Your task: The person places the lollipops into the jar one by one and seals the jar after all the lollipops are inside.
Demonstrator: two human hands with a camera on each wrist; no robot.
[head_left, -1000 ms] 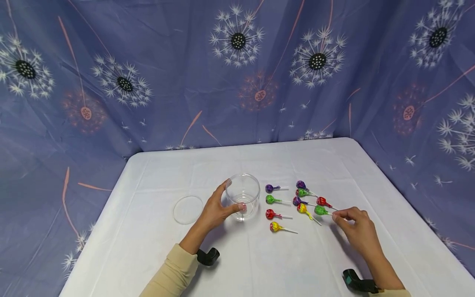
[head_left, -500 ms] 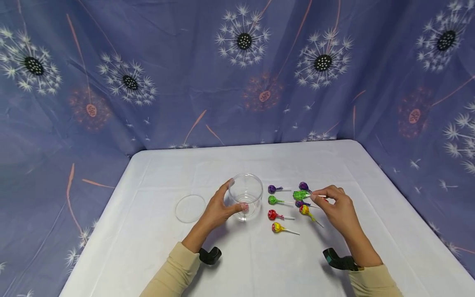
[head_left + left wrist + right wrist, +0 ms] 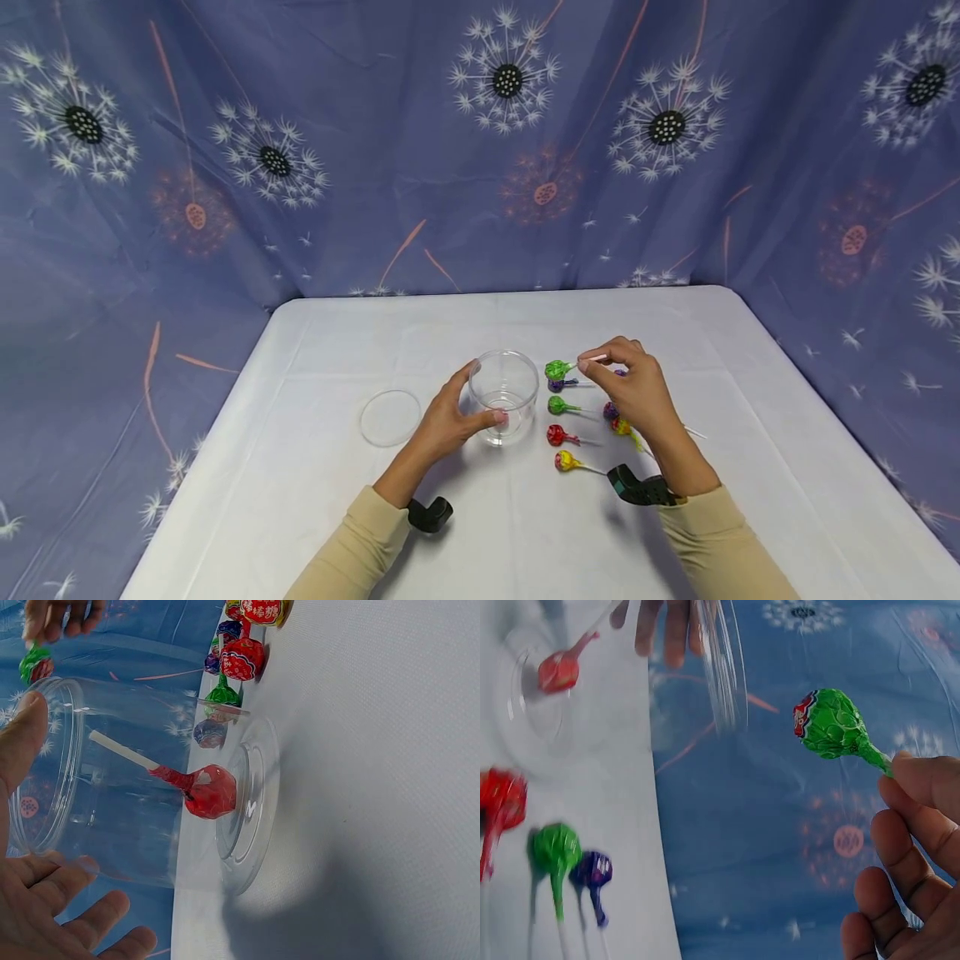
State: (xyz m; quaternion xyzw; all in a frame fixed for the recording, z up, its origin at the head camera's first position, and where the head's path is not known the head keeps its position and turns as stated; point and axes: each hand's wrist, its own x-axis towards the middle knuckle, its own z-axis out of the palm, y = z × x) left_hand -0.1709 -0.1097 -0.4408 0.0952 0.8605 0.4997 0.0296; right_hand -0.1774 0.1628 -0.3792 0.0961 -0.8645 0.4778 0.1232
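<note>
My left hand (image 3: 442,425) grips a clear plastic jar (image 3: 504,375), its thumb on the near side. The jar stands upright and uncovered on the table. One red lollipop (image 3: 212,793) lies at its bottom, stick slanting up. Between thumb and fingertips, my right hand (image 3: 637,387) pinches a green lollipop (image 3: 832,726) by its stick, in the air just right of the jar's rim. Below it runs a column of lollipops: purple (image 3: 556,386), green (image 3: 557,405), red (image 3: 556,435) and yellow (image 3: 565,461).
Left of the jar lies a round clear lid (image 3: 390,418). A looser group with a purple lollipop (image 3: 611,411) and a yellow lollipop (image 3: 621,426) is partly hidden beneath my right hand. A patterned blue cloth (image 3: 375,167) hangs behind the white table (image 3: 300,500).
My right hand has lifted the green lollipop from the right-hand group and carried it left toward the jar. The left hand keeps its hold on the jar.
</note>
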